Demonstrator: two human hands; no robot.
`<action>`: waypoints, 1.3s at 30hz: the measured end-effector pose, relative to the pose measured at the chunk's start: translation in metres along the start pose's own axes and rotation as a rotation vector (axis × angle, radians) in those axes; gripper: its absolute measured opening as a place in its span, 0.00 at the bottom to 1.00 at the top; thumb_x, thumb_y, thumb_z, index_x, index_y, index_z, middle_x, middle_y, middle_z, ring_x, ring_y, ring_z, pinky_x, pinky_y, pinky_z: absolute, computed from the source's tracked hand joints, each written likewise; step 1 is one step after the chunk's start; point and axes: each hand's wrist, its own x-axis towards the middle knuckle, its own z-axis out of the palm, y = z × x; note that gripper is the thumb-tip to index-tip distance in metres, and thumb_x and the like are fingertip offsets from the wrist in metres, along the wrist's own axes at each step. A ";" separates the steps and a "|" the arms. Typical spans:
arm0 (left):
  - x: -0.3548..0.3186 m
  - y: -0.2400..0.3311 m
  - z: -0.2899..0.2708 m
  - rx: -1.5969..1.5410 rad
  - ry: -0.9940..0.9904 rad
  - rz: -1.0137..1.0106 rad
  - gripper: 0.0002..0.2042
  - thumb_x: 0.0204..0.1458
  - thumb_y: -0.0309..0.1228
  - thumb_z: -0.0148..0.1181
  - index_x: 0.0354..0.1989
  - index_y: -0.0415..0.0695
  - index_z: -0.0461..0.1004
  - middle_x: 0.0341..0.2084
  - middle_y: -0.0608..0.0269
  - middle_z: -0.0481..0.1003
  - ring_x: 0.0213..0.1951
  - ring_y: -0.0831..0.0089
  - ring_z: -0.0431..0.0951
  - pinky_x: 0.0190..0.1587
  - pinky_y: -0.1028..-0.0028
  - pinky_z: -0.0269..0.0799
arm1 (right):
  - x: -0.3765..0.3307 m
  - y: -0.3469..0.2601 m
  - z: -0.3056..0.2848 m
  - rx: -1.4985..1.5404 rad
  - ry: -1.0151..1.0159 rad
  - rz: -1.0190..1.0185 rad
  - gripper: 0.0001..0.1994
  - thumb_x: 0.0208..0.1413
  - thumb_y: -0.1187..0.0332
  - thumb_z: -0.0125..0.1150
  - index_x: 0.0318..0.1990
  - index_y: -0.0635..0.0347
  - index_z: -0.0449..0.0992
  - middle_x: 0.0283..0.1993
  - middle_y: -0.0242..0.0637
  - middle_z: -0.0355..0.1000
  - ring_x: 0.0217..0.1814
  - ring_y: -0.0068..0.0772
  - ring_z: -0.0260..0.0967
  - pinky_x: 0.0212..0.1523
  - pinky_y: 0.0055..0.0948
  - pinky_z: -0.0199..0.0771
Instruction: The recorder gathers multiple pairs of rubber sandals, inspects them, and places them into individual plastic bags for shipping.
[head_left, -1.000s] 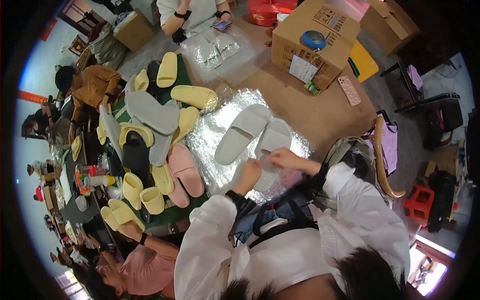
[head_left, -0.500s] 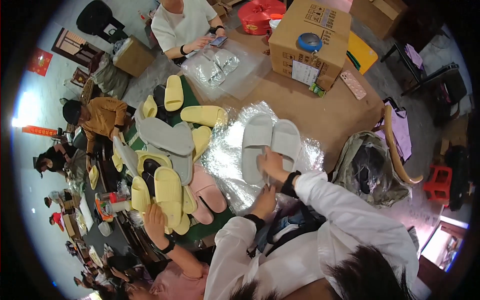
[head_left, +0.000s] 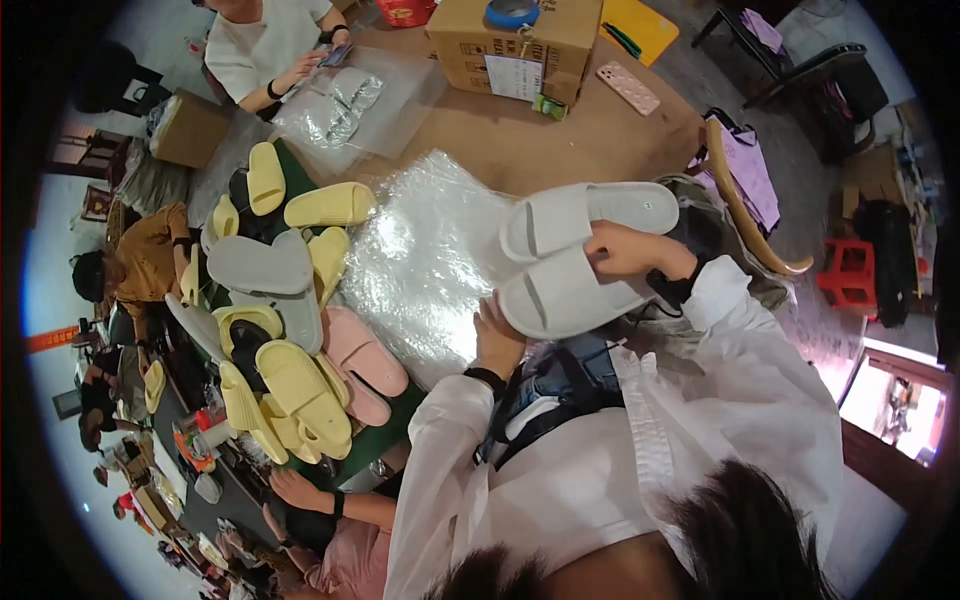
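Note:
A pair of light grey slippers (head_left: 549, 297) hangs tilted over the near right edge of the table. My right hand (head_left: 628, 250) grips them together, its fingers at the inner sides where the two meet. Clear plastic bags (head_left: 415, 240) lie stacked and shiny on the tabletop to the left of the slippers. My left hand (head_left: 497, 338) rests on the near right edge of these bags, fingers stretched out, close to the toe of the nearer slipper.
Left of the bags is a heap of yellow slippers (head_left: 303, 385), pink slippers (head_left: 365, 350) and grey slippers (head_left: 255, 265). A co-worker's hand (head_left: 303, 491) is beside it. Across the table, another person holds a phone (head_left: 336, 54). A cardboard box (head_left: 520, 60) and pink phone case (head_left: 628, 88) sit at the back.
The grey slippers have been lifted off the bags, turned sideways and moved right in my right hand. My left hand is now on the bags. The co-worker's hand has left the yellow slipper.

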 end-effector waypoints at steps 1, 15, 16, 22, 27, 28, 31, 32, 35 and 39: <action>0.000 -0.005 0.002 0.001 -0.007 0.006 0.28 0.51 0.38 0.46 0.62 0.48 0.52 0.62 0.48 0.48 0.62 0.42 0.46 0.56 0.44 0.50 | -0.015 0.003 0.004 0.088 -0.085 0.052 0.09 0.37 0.70 0.57 0.27 0.64 0.73 0.21 0.48 0.66 0.25 0.45 0.62 0.29 0.36 0.62; 0.001 -0.056 -0.010 0.122 0.175 -0.087 0.16 0.49 0.31 0.50 0.48 0.49 0.68 0.52 0.50 0.64 0.51 0.47 0.65 0.48 0.55 0.63 | -0.033 0.003 0.039 0.559 -0.248 0.332 0.10 0.40 0.76 0.54 0.33 0.64 0.77 0.17 0.23 0.65 0.20 0.17 0.56 0.21 0.22 0.55; 0.003 -0.056 -0.012 0.015 0.263 -0.126 0.11 0.50 0.30 0.49 0.40 0.44 0.72 0.46 0.49 0.69 0.48 0.49 0.68 0.46 0.57 0.64 | -0.032 0.002 0.035 0.557 -0.247 0.330 0.10 0.40 0.76 0.54 0.33 0.64 0.77 0.17 0.23 0.65 0.20 0.17 0.56 0.21 0.22 0.55; 0.015 -0.064 -0.027 -0.623 0.551 -0.076 0.09 0.53 0.28 0.46 0.33 0.39 0.73 0.37 0.46 0.72 0.45 0.48 0.70 0.48 0.60 0.65 | -0.019 0.002 0.037 0.536 -0.294 0.363 0.10 0.40 0.75 0.54 0.31 0.63 0.78 0.17 0.26 0.67 0.17 0.20 0.54 0.18 0.26 0.55; 0.006 -0.050 -0.029 -0.771 0.620 -0.055 0.08 0.53 0.28 0.49 0.34 0.38 0.71 0.34 0.49 0.73 0.42 0.51 0.71 0.46 0.63 0.66 | 0.004 -0.021 0.050 -0.291 0.013 -0.075 0.08 0.40 0.66 0.56 0.19 0.60 0.74 0.20 0.44 0.69 0.26 0.44 0.66 0.45 0.38 0.65; 0.003 -0.047 -0.027 -0.982 0.529 -0.151 0.08 0.52 0.29 0.50 0.35 0.38 0.71 0.33 0.50 0.73 0.42 0.53 0.72 0.45 0.65 0.67 | 0.007 -0.023 0.058 -0.303 -0.013 -0.011 0.08 0.40 0.64 0.56 0.19 0.59 0.74 0.20 0.44 0.69 0.34 0.45 0.68 0.57 0.42 0.56; 0.003 -0.034 -0.042 -1.069 0.378 -0.288 0.11 0.50 0.32 0.55 0.36 0.38 0.69 0.31 0.51 0.74 0.38 0.60 0.75 0.41 0.70 0.68 | 0.013 -0.028 0.072 -0.249 -0.004 -0.013 0.07 0.39 0.65 0.56 0.18 0.58 0.74 0.19 0.43 0.67 0.33 0.44 0.67 0.55 0.42 0.58; 0.003 -0.027 -0.054 -0.941 0.408 -0.288 0.11 0.49 0.33 0.56 0.35 0.38 0.69 0.29 0.51 0.74 0.36 0.59 0.75 0.39 0.69 0.69 | 0.015 -0.032 0.075 -0.275 0.039 0.000 0.07 0.39 0.65 0.56 0.18 0.57 0.75 0.19 0.43 0.66 0.33 0.44 0.67 0.54 0.43 0.59; 0.003 -0.032 -0.071 -0.673 0.416 -0.319 0.07 0.50 0.30 0.52 0.36 0.40 0.67 0.24 0.49 0.74 0.28 0.48 0.74 0.30 0.60 0.68 | 0.019 -0.038 0.086 -0.363 0.278 -0.017 0.08 0.39 0.65 0.57 0.17 0.58 0.74 0.21 0.43 0.67 0.34 0.44 0.66 0.53 0.42 0.59; -0.005 -0.024 -0.108 -0.205 0.510 -0.095 0.14 0.46 0.22 0.48 0.43 0.41 0.66 0.35 0.50 0.74 0.33 0.53 0.74 0.35 0.61 0.69 | 0.023 -0.048 0.085 -0.404 0.445 0.037 0.07 0.38 0.65 0.58 0.17 0.58 0.74 0.24 0.42 0.69 0.38 0.43 0.66 0.52 0.42 0.60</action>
